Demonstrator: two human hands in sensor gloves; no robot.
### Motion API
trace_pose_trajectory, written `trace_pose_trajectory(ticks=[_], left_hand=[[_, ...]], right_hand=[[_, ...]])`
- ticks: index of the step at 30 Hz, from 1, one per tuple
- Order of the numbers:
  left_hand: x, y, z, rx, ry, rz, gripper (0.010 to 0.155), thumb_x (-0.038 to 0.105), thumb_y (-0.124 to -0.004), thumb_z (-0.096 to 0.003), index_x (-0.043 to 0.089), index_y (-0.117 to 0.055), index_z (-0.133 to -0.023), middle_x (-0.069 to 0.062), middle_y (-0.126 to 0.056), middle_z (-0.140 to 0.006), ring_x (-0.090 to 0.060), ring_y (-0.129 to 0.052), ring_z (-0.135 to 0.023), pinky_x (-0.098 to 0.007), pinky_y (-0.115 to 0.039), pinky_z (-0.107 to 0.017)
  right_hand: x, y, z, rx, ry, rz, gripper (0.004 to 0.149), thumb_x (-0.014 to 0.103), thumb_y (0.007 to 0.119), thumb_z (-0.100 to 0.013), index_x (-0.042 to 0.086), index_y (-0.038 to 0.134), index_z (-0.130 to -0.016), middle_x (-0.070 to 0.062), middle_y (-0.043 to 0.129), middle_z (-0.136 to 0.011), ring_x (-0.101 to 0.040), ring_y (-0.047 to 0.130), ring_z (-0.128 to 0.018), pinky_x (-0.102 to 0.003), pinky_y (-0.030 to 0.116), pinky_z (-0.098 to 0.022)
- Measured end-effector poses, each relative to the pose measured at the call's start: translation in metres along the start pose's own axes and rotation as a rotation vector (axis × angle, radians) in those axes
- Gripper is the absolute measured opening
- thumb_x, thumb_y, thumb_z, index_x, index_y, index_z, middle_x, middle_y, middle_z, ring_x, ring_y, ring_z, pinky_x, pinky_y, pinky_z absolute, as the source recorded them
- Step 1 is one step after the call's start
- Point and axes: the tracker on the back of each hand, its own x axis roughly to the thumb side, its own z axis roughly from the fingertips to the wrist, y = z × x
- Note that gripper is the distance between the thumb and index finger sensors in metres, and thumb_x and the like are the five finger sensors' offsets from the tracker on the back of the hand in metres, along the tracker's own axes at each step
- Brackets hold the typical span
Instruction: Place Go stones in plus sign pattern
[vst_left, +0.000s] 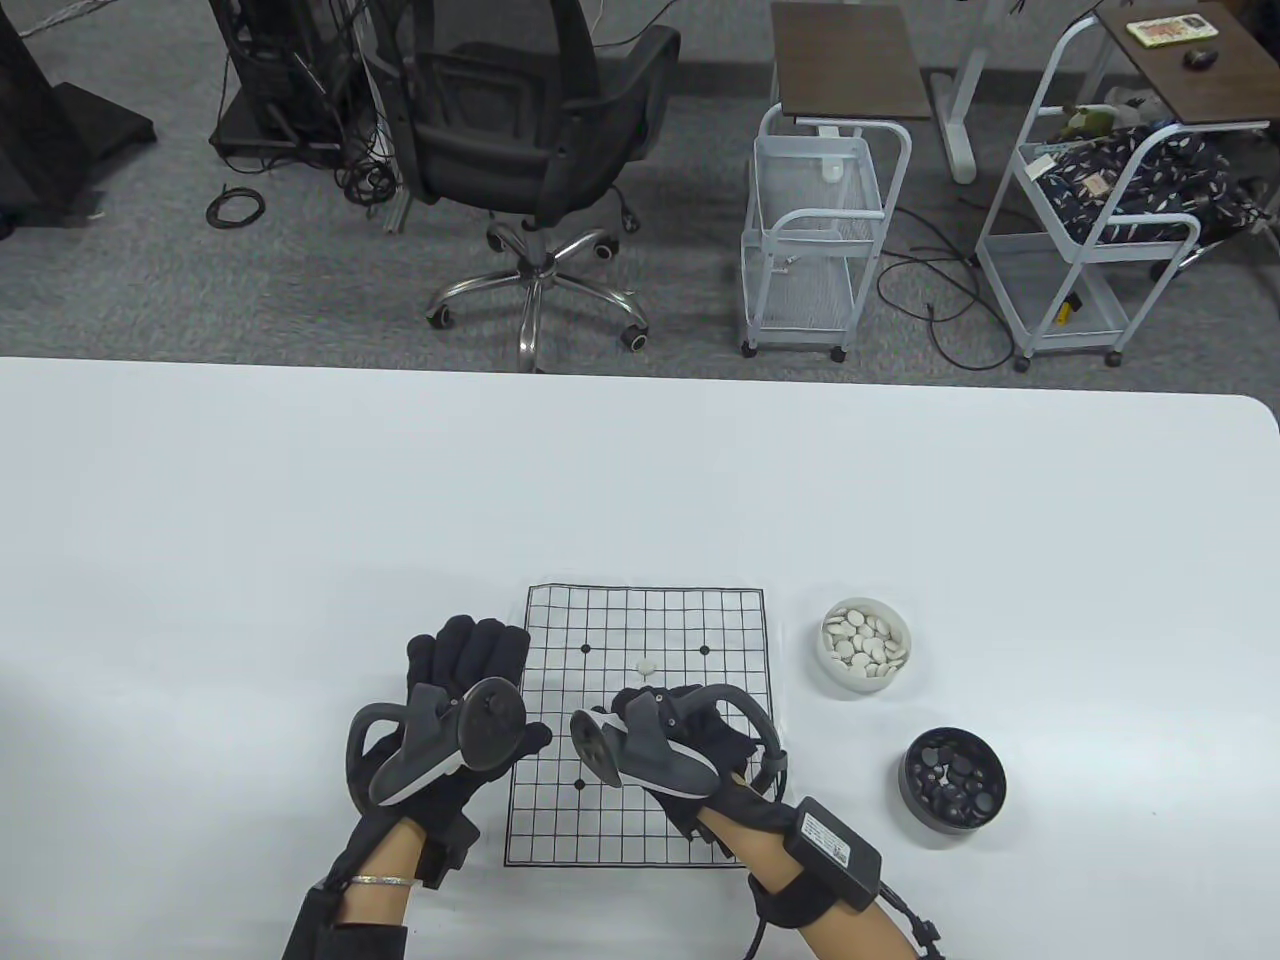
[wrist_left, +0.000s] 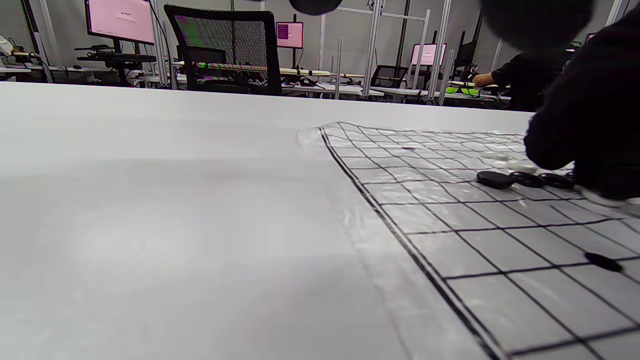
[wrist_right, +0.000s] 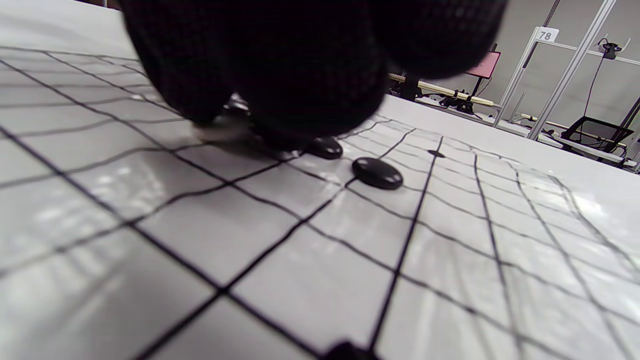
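The Go board lies on the white table. My right hand hovers low over its middle, and in the right wrist view its bunched fingertips press a white stone onto the grid. Black stones lie in a row beside it and also show in the left wrist view. Two white stones lie just beyond them; one shows in the table view. My left hand rests flat and empty at the board's left edge.
A white bowl of white stones and a black bowl of black stones stand right of the board. An office chair and wire carts stand beyond the table's far edge.
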Motion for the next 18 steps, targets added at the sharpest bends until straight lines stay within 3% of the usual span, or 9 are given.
trace_pose_trajectory(ticks=[9, 14, 18], left_hand=[[0.000, 0.000, 0.000, 0.001, -0.001, 0.002, 0.089, 0.066, -0.061, -0.0433, 0.025, -0.024, -0.114, -0.010, -0.031, -0.126, -0.043, -0.032, -0.117, -0.063, -0.026, -0.082], [0.000, 0.000, 0.000, -0.002, -0.001, 0.000, 0.089, 0.066, -0.061, -0.0432, 0.025, -0.025, -0.114, -0.010, -0.031, -0.126, -0.043, -0.032, -0.116, -0.063, -0.026, -0.082], [0.000, 0.000, 0.000, -0.004, -0.001, -0.001, 0.089, 0.066, -0.061, -0.0433, 0.025, -0.024, -0.114, -0.010, -0.031, -0.126, -0.043, -0.032, -0.116, -0.063, -0.026, -0.082]], right_hand=[[-0.019, -0.018, 0.002, -0.043, 0.058, -0.066, 0.049, 0.036, 0.088, -0.041, 0.019, 0.082, -0.086, -0.002, 0.098, -0.066, -0.003, 0.099, -0.029, -0.035, 0.083, -0.038], [-0.065, -0.035, 0.005, -0.087, 0.229, -0.060, 0.051, 0.035, 0.087, -0.042, 0.018, 0.080, -0.089, -0.003, 0.097, -0.070, -0.005, 0.099, -0.030, -0.037, 0.081, -0.039], [-0.106, -0.034, 0.007, -0.061, 0.417, 0.016, 0.054, 0.035, 0.085, -0.044, 0.017, 0.075, -0.094, -0.005, 0.094, -0.079, -0.006, 0.098, -0.032, -0.038, 0.080, -0.040]])
